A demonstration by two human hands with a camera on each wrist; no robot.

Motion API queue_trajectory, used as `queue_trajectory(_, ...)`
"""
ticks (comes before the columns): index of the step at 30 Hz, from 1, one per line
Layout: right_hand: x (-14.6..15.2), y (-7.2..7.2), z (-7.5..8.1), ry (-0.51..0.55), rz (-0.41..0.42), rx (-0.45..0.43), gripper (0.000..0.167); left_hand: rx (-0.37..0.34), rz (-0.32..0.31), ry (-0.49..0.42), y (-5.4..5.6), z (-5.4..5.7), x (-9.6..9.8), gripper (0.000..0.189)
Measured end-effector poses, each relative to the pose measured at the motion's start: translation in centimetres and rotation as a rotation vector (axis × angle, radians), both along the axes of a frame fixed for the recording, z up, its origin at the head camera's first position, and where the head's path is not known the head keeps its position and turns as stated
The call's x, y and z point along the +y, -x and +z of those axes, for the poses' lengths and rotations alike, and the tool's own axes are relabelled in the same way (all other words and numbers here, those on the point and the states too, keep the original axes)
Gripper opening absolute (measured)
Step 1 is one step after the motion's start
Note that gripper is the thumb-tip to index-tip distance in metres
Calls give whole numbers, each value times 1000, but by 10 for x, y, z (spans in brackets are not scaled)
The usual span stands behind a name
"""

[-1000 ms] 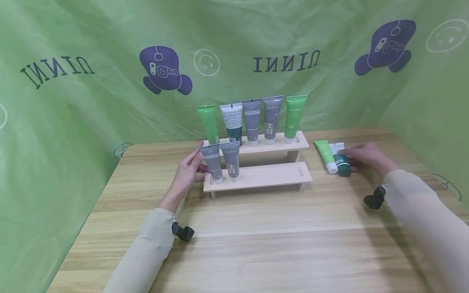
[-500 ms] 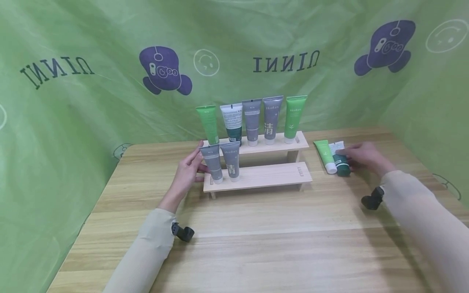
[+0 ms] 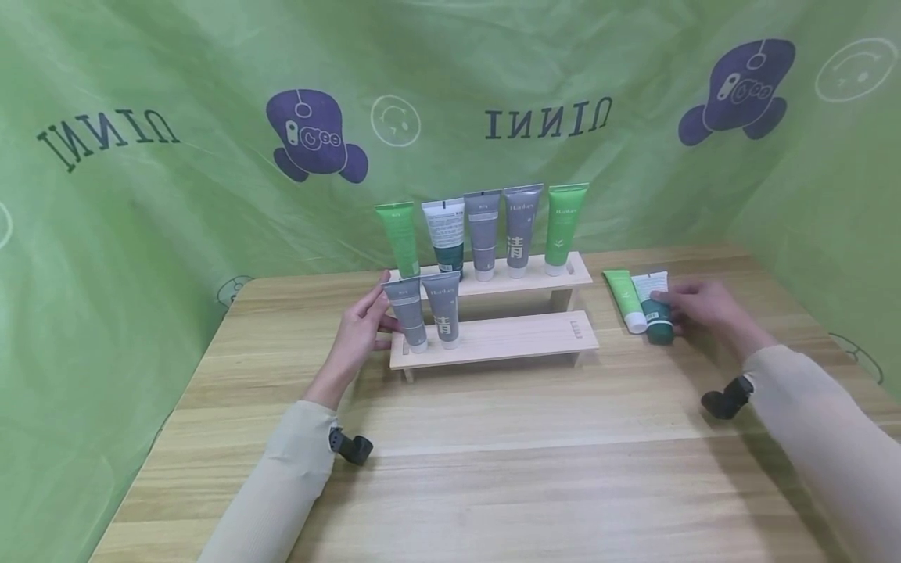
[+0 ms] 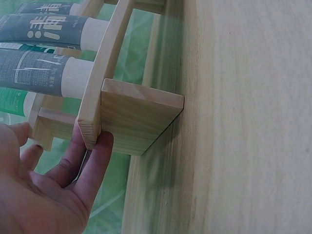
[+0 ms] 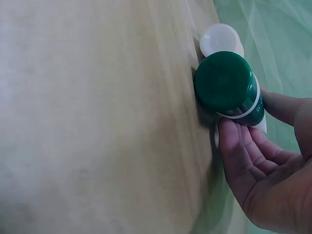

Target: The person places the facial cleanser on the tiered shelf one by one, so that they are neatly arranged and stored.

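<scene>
On the right of the table, my right hand (image 3: pixel 704 303) pinches a white-and-dark-green squeeze tube (image 3: pixel 655 309) between thumb and fingers. A light green tube (image 3: pixel 625 299) lies close beside it, its white cap (image 5: pixel 220 40) showing in the right wrist view. My left hand (image 3: pixel 357 328) touches the left end of a two-tier wooden rack (image 3: pixel 521 338), fingers spread against the ends of its boards. Two grey tubes (image 3: pixel 442 309) stand cap down on the lower tier's left part. Along the upper tier stand several tubes: green (image 3: pixel 565 227), grey (image 3: pixel 522 231) and white-and-dark-green (image 3: pixel 446 234).
The rack stands on a wood-grain table (image 3: pixel 450 469) towards its back. A green printed curtain (image 3: pixel 211 211) hangs behind and around the table. Small black cameras (image 3: pixel 352 447) sit on both wrists.
My right hand and the white-and-dark-green tube have shifted slightly right and towards me, opening a small gap from the light green tube's upper part. My left hand and the rack stay put.
</scene>
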State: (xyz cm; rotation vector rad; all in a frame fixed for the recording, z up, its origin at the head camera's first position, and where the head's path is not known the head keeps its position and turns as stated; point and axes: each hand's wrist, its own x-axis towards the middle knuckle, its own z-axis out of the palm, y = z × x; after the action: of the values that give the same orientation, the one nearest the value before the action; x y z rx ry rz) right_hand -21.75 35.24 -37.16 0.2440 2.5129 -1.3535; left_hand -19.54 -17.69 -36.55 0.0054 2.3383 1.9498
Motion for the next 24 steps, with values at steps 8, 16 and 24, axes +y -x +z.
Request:
queue_trajectory(8, 1, -19, 1, -81, 13, 30, 86, 19, -2, 33, 1, -2, -2, 46)
queue_trajectory(16, -4, -38, 3, 20, 19, 106, 78, 12, 0, 27, 2, -1, -2, 45)
queue_trajectory(24, -22, -58, 17, 88, 17, 150, 69, 10, 0, 31, 1, 0, -2, 45)
